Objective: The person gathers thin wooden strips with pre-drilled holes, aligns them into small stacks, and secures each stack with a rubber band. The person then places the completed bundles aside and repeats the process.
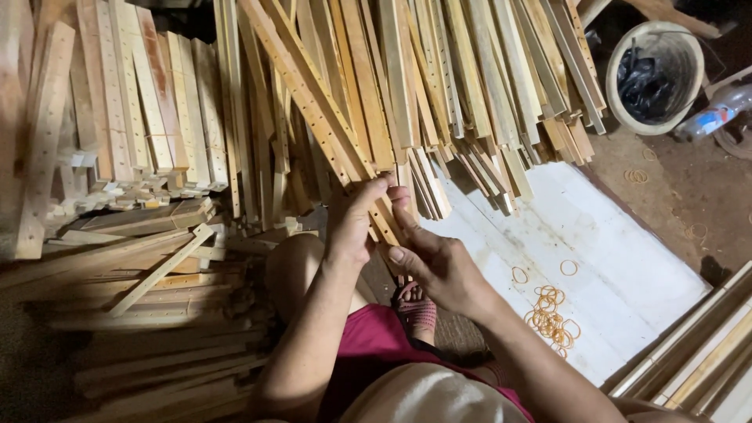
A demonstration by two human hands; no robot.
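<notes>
Surroundings first: big heap of long wooden slats [439, 78] fans across the top, many drilled with rows of small holes, their ends overhanging a white board [611, 258] lying on the floor. Second stack of flatter, shorter slats [141, 102] at upper left; more loose strips [157, 274] piled at lower left. Scatter of orange rubber bands [552, 313] on the white board, just right of the right forearm, a few more on the dirt floor [689, 204] at right. White bucket [656, 74] with a dark bag inside at top right, a plastic bottle [717, 113] beside it. More pale slats [705, 352] at bottom right, cut off by the frame edge.

Hands: both raised in front of the knees, meeting at the near end of a perforated slat bundle [313, 102] that runs diagonally up-left into the heap. Left hand [352, 227] comes up from below, fingers [374, 186] curled and gripping the bundle end from the left. Right hand [439, 262] comes in from lower right, thumb out, fingers wrapped on the same bundle end from the right. Both hands clenched on it, touching each other.

Hard to tell: how many slats are in the bundle, the hands cover its end. Cannot see whether a band is on it. A sandalled foot [415, 305] shows below the hands, partly hidden. Left edge dark and blurred.
</notes>
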